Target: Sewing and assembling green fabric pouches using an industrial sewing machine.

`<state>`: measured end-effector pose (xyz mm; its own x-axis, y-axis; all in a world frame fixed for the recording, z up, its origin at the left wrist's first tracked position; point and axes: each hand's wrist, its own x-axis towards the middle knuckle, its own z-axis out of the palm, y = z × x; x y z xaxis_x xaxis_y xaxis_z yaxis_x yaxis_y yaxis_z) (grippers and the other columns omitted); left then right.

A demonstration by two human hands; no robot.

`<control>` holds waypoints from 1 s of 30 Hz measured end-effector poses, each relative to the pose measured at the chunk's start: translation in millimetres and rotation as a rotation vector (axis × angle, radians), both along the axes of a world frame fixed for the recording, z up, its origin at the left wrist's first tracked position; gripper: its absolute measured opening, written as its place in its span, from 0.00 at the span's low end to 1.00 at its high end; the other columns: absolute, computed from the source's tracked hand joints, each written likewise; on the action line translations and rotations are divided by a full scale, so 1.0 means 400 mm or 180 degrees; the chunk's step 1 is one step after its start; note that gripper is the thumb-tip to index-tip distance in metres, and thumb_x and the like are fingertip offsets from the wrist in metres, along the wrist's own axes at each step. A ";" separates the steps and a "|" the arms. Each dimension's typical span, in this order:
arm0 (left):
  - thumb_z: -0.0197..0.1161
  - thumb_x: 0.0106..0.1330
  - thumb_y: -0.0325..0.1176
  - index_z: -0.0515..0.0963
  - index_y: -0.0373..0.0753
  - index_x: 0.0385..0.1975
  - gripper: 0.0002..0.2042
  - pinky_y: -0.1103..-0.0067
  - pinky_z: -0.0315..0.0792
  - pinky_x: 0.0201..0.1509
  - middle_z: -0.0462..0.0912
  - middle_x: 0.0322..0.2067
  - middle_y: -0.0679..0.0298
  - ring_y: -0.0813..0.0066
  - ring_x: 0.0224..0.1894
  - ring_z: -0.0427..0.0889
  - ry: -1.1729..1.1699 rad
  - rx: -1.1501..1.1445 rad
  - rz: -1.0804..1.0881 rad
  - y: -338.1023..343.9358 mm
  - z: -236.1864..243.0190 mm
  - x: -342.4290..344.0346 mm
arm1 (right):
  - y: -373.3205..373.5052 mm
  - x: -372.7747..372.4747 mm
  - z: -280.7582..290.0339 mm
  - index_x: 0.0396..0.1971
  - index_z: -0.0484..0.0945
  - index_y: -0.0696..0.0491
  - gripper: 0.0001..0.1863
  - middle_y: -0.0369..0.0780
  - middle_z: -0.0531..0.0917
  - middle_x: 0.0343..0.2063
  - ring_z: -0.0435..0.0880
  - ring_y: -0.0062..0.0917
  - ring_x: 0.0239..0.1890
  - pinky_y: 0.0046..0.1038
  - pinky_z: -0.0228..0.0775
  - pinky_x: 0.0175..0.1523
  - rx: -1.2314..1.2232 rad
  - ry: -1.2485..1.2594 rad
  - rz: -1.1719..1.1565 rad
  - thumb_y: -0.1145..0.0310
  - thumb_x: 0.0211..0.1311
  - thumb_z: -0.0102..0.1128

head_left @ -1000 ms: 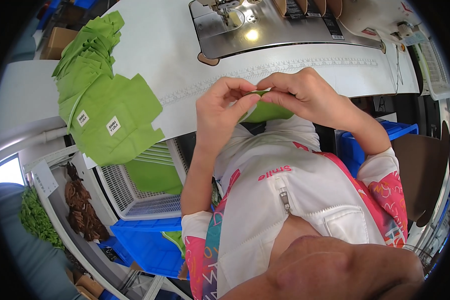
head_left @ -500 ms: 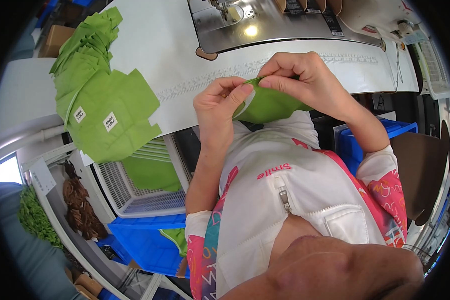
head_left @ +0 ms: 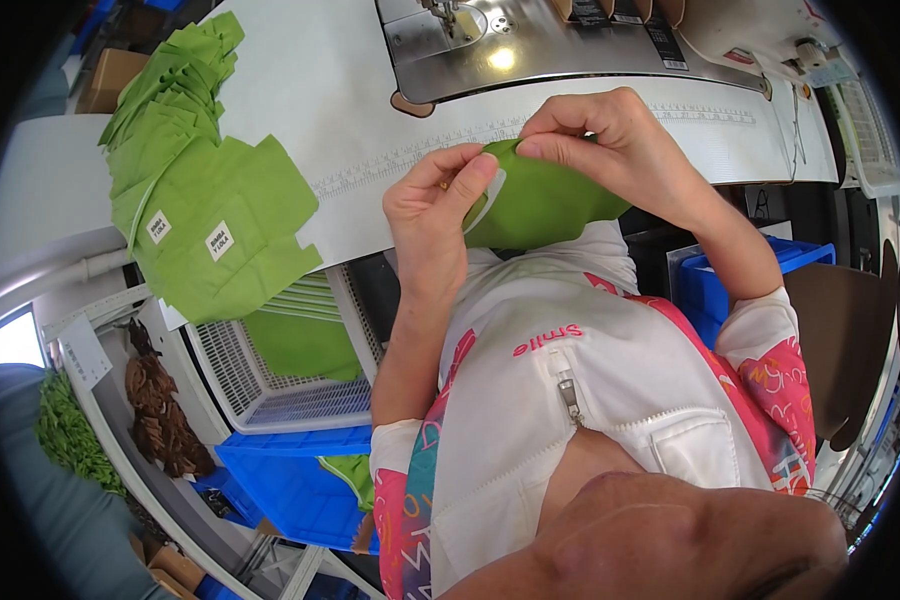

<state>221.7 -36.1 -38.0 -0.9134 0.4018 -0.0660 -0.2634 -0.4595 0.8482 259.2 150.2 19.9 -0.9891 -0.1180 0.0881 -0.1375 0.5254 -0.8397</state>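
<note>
My left hand point(head_left: 435, 205) pinches the top edge of a green fabric piece point(head_left: 540, 205) between thumb and fingers, near a pale curved strip point(head_left: 485, 205) along the fabric's left side. My right hand point(head_left: 615, 150) grips the same edge a little to the right, its thumb pressed against the index finger on the cloth. The piece hangs down from both hands at the front edge of the white table point(head_left: 320, 120), below a printed ruler scale. A pile of green cut pieces point(head_left: 215, 200) with small white labels lies at the left on the table.
A sewing machine point(head_left: 490, 55) stands at the back. Below left are a white plastic basket point(head_left: 225, 365) with green fabric and a blue crate point(head_left: 280, 485). Another blue bin point(head_left: 705, 295) sits at right. A brown bundle point(head_left: 160, 420) and a green bundle point(head_left: 75, 430) are at far left.
Both hands have risen toward the table with the green piece, which now spreads wider and shows more of its surface. The right hand has shifted up most.
</note>
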 end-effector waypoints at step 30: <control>0.63 0.59 0.19 0.80 0.30 0.35 0.05 0.87 0.73 0.38 0.82 0.31 0.62 0.82 0.32 0.80 -0.0130 0.0178 0.0119 0.006 -0.009 0.002 | -0.003 -0.006 0.001 0.29 0.78 0.61 0.07 0.33 0.78 0.20 0.72 0.11 0.25 0.17 0.65 0.30 -0.0284 -0.0281 -0.0077 0.72 0.62 0.57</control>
<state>222.7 -33.7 -41.6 -0.9248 0.3715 -0.0821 -0.2791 -0.5159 0.8099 256.7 149.2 20.1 -0.9959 -0.0897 0.0096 -0.0492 0.4504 -0.8915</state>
